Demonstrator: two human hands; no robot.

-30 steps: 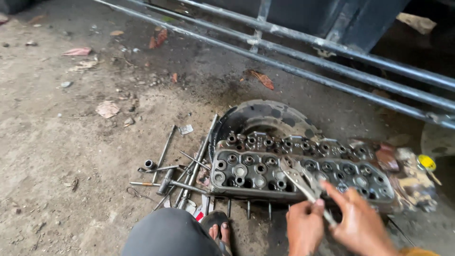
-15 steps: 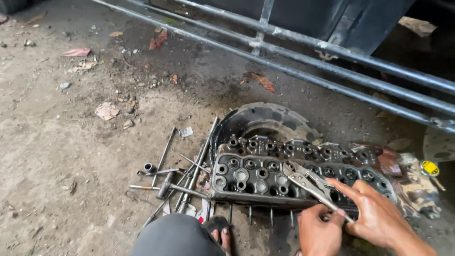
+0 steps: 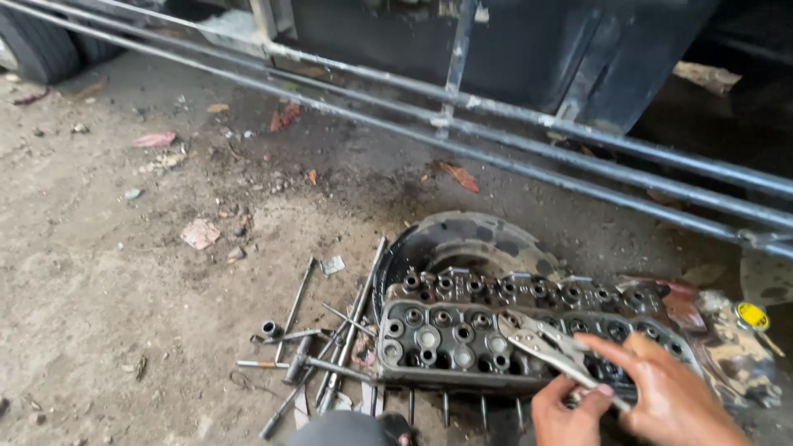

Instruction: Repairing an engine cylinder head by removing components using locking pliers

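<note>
Gripping locking pliers (image 3: 552, 347) in both hands (image 3: 628, 396), cylinder head (image 3: 496, 334), oily dirt floor (image 3: 107, 272).

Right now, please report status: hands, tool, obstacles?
Left hand and right hand grip locking pliers over cylinder head. Loose rods lie beside it.

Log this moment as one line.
left hand: grips pliers | right hand: on pliers handle | pliers jaws: over cylinder head | rods: on ground
</note>
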